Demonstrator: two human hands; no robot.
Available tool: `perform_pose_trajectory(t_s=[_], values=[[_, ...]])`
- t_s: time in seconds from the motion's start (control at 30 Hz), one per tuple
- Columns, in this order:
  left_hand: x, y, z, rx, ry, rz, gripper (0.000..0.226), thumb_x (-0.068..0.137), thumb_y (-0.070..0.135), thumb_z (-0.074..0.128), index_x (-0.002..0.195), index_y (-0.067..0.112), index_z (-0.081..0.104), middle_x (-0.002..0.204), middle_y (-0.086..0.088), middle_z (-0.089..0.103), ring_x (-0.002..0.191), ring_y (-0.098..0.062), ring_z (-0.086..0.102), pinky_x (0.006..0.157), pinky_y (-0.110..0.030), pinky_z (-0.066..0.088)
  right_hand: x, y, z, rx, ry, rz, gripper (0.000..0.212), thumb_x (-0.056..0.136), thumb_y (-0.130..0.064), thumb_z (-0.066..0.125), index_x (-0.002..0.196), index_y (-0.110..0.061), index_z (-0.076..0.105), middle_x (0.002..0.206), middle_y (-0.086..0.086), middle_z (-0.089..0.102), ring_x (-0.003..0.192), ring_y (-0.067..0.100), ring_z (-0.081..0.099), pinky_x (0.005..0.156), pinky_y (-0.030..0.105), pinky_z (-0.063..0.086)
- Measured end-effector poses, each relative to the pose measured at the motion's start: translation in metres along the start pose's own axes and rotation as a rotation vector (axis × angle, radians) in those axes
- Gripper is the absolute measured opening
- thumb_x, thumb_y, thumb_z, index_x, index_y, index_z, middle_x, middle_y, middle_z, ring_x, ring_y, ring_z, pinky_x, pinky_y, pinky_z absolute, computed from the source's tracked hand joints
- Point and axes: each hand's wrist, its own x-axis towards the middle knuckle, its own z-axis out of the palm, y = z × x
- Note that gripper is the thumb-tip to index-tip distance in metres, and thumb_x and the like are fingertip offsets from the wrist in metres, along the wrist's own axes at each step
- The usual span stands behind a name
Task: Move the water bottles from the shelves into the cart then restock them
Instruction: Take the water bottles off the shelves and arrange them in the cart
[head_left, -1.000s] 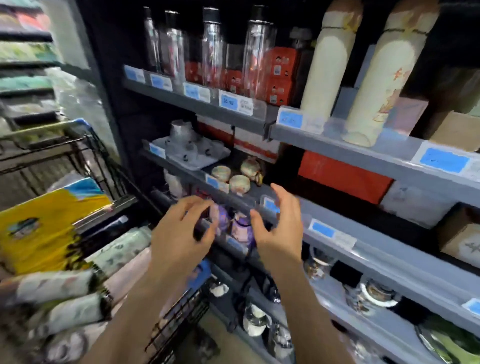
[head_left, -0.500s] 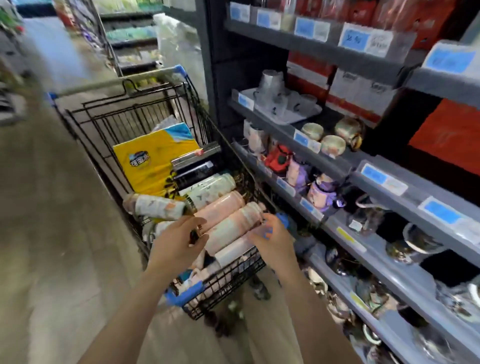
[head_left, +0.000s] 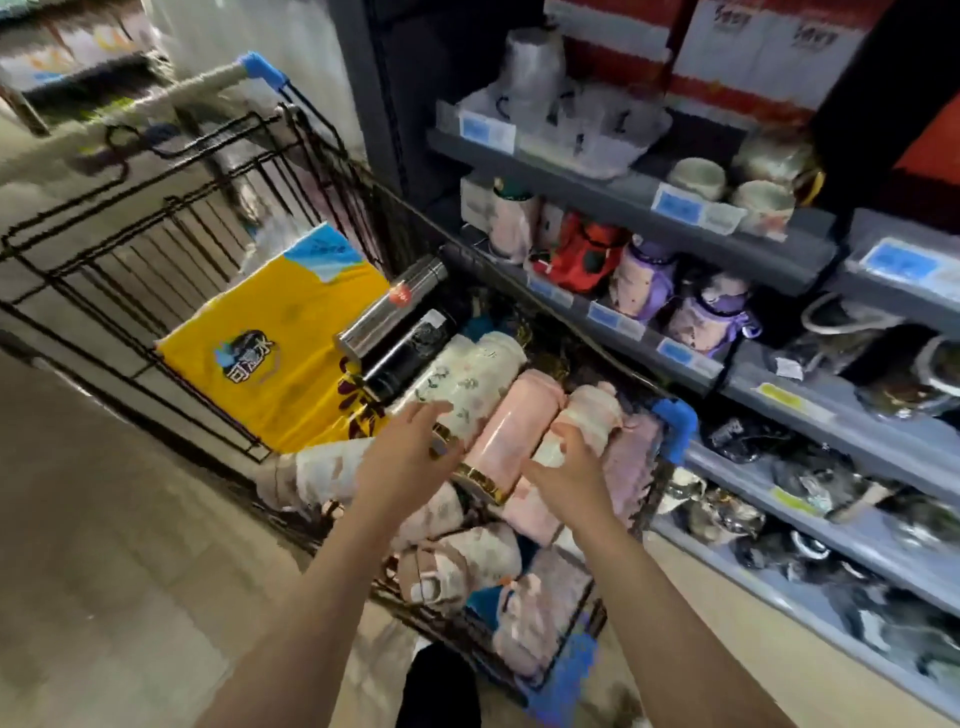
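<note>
Several water bottles lie piled in the black wire cart (head_left: 171, 218). A white floral bottle (head_left: 467, 374), a pink bottle (head_left: 511, 421) and a pale pink bottle (head_left: 592, 410) lie side by side on top. My left hand (head_left: 410, 452) reaches over the pile, its straight fingers touching the white floral bottle. My right hand (head_left: 566, 467) rests on the pale pink bottle, fingers curled over it and thumb toward the pink bottle. More bottles stand on the grey shelf, among them a red one (head_left: 576, 249) and purple ones (head_left: 644, 280).
A yellow pack (head_left: 275, 343), a steel flask (head_left: 389, 312) and a black flask (head_left: 410, 353) also lie in the cart. Shelves (head_left: 779, 395) of cups and boxes run along the right. The aisle floor (head_left: 104, 545) lies to the left.
My view swung down from the shelves to the cart. Both hands moved away from the shelf and down onto the bottles at the cart's near end.
</note>
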Motion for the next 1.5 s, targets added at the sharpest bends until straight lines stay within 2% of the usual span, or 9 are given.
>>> perform_pose_trajectory(t_s=[0.13, 0.4, 0.77, 0.9, 1.0, 1.13, 1.27, 1.37, 1.5], values=[[0.062, -0.017, 0.014, 0.002, -0.039, 0.142, 0.061, 0.088, 0.044, 0.059, 0.143, 0.029, 0.037, 0.147, 0.002, 0.038, 0.128, -0.018, 0.041, 0.096, -0.032, 0.042, 0.013, -0.017, 0.026, -0.075, 0.148, 0.101, 0.064, 0.083, -0.046, 0.066, 0.137, -0.026, 0.038, 0.132, 0.004, 0.045, 0.120, 0.027, 0.046, 0.100, 0.042, 0.042], [0.124, -0.035, 0.072, -0.023, -0.239, 0.211, 0.087, 0.080, 0.061, 0.057, 0.151, 0.029, 0.020, 0.146, -0.016, 0.032, 0.128, -0.040, 0.038, 0.097, -0.049, 0.042, 0.030, -0.022, 0.051, -0.235, 0.293, 0.166, 0.057, 0.089, -0.039, 0.059, 0.140, -0.027, 0.037, 0.141, 0.003, 0.041, 0.125, 0.022, 0.043, 0.099, 0.034, 0.039], [0.132, -0.043, 0.083, -0.126, -0.221, 0.167, 0.082, 0.081, 0.052, 0.064, 0.149, 0.038, 0.019, 0.145, -0.009, 0.031, 0.125, -0.031, 0.039, 0.089, -0.046, 0.048, 0.046, -0.026, 0.060, -0.290, 0.323, 0.207, 0.060, 0.089, -0.029, 0.061, 0.142, -0.026, 0.033, 0.143, 0.003, 0.037, 0.127, 0.023, 0.038, 0.094, 0.030, 0.035], [0.130, -0.059, 0.073, -0.195, -0.203, 0.179, 0.083, 0.079, 0.049, 0.067, 0.147, 0.040, 0.021, 0.139, -0.008, 0.040, 0.118, -0.030, 0.047, 0.079, -0.044, 0.052, 0.052, -0.030, 0.074, -0.243, 0.315, 0.240, 0.070, 0.090, -0.033, 0.059, 0.148, -0.028, 0.020, 0.147, 0.006, 0.030, 0.131, 0.025, 0.034, 0.100, 0.034, 0.037], [0.120, -0.076, 0.052, -0.231, -0.129, 0.174, 0.080, 0.080, 0.050, 0.067, 0.147, 0.042, 0.025, 0.145, -0.006, 0.037, 0.127, -0.028, 0.043, 0.082, -0.041, 0.051, 0.066, -0.036, 0.090, -0.385, 0.379, 0.308, 0.077, 0.089, -0.048, 0.055, 0.149, -0.027, 0.011, 0.147, 0.010, 0.028, 0.133, 0.029, 0.031, 0.096, 0.040, 0.041], [0.105, -0.099, 0.020, -0.285, -0.011, 0.191, 0.077, 0.076, 0.052, 0.065, 0.145, 0.037, 0.033, 0.144, -0.009, 0.040, 0.131, -0.027, 0.039, 0.086, -0.036, 0.044, 0.082, -0.040, 0.116, -0.531, 0.400, 0.410, 0.099, 0.085, -0.049, 0.062, 0.151, -0.021, -0.007, 0.155, 0.016, 0.005, 0.141, 0.034, 0.014, 0.107, 0.044, 0.035], [0.094, -0.116, 0.002, -0.322, 0.040, 0.158, 0.074, 0.076, 0.048, 0.069, 0.143, 0.036, 0.038, 0.143, -0.007, 0.041, 0.129, -0.023, 0.040, 0.087, -0.033, 0.042, 0.082, -0.039, 0.126, -0.572, 0.462, 0.400, 0.099, 0.083, -0.037, 0.067, 0.151, -0.020, -0.002, 0.154, 0.017, 0.010, 0.139, 0.036, 0.017, 0.108, 0.044, 0.031], [0.087, -0.122, -0.005, -0.364, 0.040, 0.123, 0.075, 0.075, 0.049, 0.067, 0.143, 0.038, 0.036, 0.142, -0.003, 0.042, 0.125, -0.018, 0.041, 0.085, -0.033, 0.043, 0.082, -0.044, 0.127, -0.512, 0.480, 0.440, 0.100, 0.080, -0.040, 0.071, 0.151, -0.023, 0.002, 0.152, 0.013, 0.015, 0.136, 0.037, 0.022, 0.103, 0.047, 0.035], [0.081, -0.128, -0.009, -0.375, 0.056, 0.143, 0.076, 0.074, 0.053, 0.064, 0.141, 0.043, 0.031, 0.140, -0.004, 0.045, 0.124, -0.021, 0.045, 0.083, -0.035, 0.047, 0.079, -0.048, 0.137, -0.462, 0.488, 0.391, 0.094, 0.083, -0.026, 0.069, 0.150, -0.024, 0.003, 0.151, 0.010, 0.014, 0.131, 0.039, 0.031, 0.098, 0.048, 0.042]])
